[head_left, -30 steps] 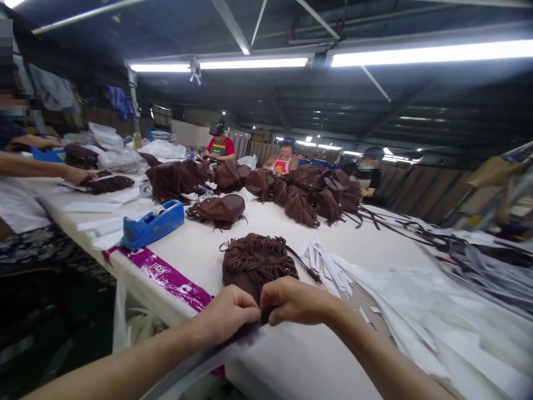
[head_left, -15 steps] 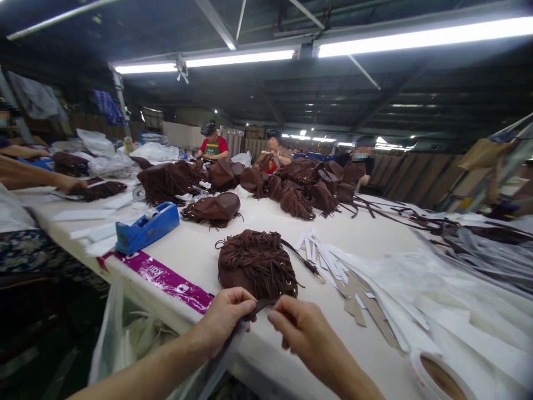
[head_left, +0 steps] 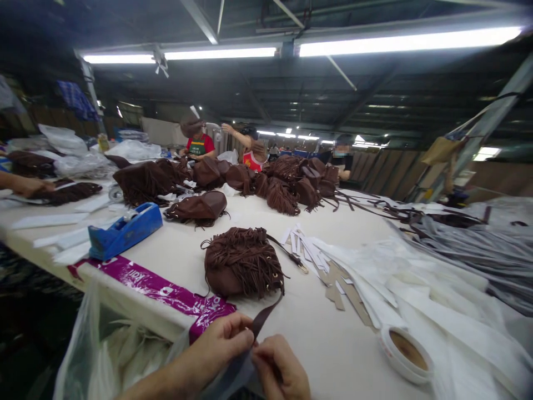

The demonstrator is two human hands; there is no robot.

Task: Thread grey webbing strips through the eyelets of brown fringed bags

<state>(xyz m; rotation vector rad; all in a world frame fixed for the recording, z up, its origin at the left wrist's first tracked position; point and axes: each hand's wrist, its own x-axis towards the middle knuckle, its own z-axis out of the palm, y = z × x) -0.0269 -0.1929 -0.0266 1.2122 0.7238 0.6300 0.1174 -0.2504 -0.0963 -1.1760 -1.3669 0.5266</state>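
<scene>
Two bare hands work at the table's near edge. The left hand [head_left: 227, 341] is closed in a pinch, thumb against fingers, on one flat dark-brown strap [head_left: 265, 319]. The right hand [head_left: 283, 369] is half curled, its fingertips beside the strap just below that pinch; from here I cannot tell whether they grip it. The strap's long axis slants from the hands up and rightward to the bag's lower right corner.

One fringed bag [head_left: 241, 261] lies on the white table [head_left: 320, 344] just beyond the hands: dark brown, layered with thin tassels, smooth at lower left, with gold-coloured eyelets at its right end. Its long axis runs roughly left to right, the eyeleted end pointing right. One further strap with a gold-coloured clasp [head_left: 306, 269] trails from its upper right.

One tape roll [head_left: 406, 350] lies at right; one blue tape dispenser [head_left: 125, 230] stands at left. Farther off lie one separate brown bag [head_left: 197, 208], then a heap of bags [head_left: 287, 180] too tangled to count, and, beyond, three people.
</scene>
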